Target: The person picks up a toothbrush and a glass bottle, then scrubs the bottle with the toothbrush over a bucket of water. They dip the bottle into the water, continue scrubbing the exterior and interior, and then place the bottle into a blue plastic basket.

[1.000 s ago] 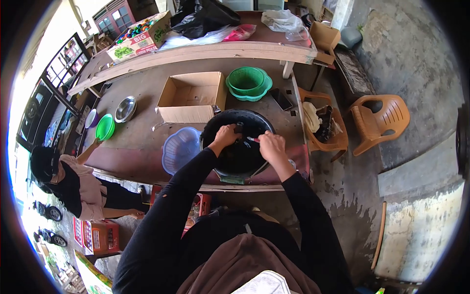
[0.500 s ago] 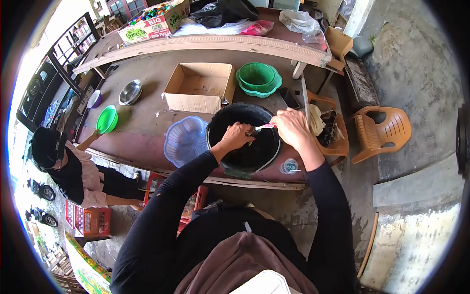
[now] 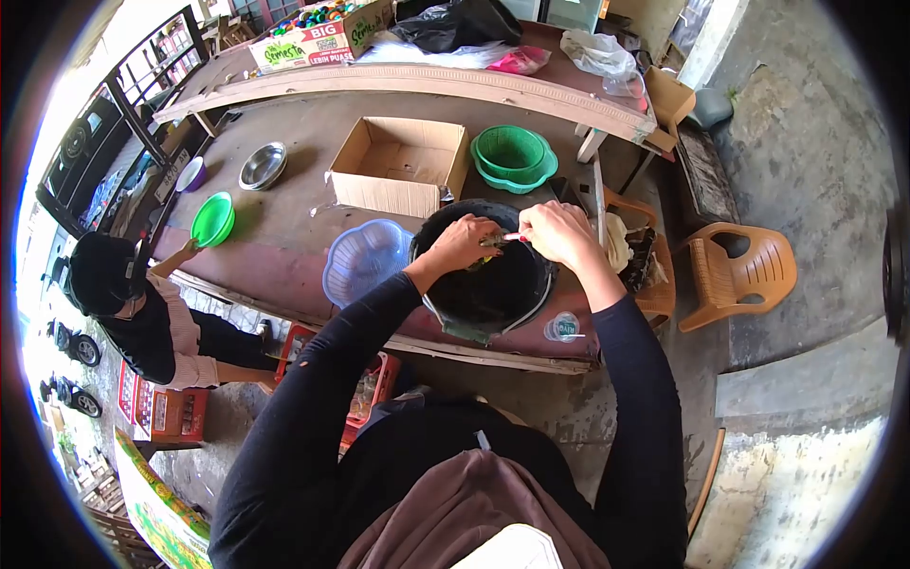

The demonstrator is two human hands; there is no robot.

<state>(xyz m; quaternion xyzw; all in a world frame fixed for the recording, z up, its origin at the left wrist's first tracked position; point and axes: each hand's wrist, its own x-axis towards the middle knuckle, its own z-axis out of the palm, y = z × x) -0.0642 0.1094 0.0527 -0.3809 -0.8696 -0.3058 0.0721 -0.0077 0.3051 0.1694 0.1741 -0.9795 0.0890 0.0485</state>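
Observation:
Over the black bucket (image 3: 493,294), my left hand (image 3: 464,242) is closed round a small object with green and yellow on it, largely hidden by the fingers. My right hand (image 3: 557,230) grips a thin pink and white brush (image 3: 513,236), its tip touching or close to the small object. A blue scalloped bowl (image 3: 365,264) sits just left of the bucket. To the bucket's right stands a clear plastic cup (image 3: 564,327) on the table.
Behind the bucket are an open cardboard box (image 3: 403,163) and green baskets (image 3: 513,159). A person (image 3: 133,308) at the left touches a green bowl (image 3: 213,219). A metal bowl (image 3: 263,166) lies beyond. An orange chair (image 3: 739,275) stands right.
Both hands have risen a little towards the bucket's far rim, and the brush now shows less beyond my right hand. The whole view has shifted slightly.

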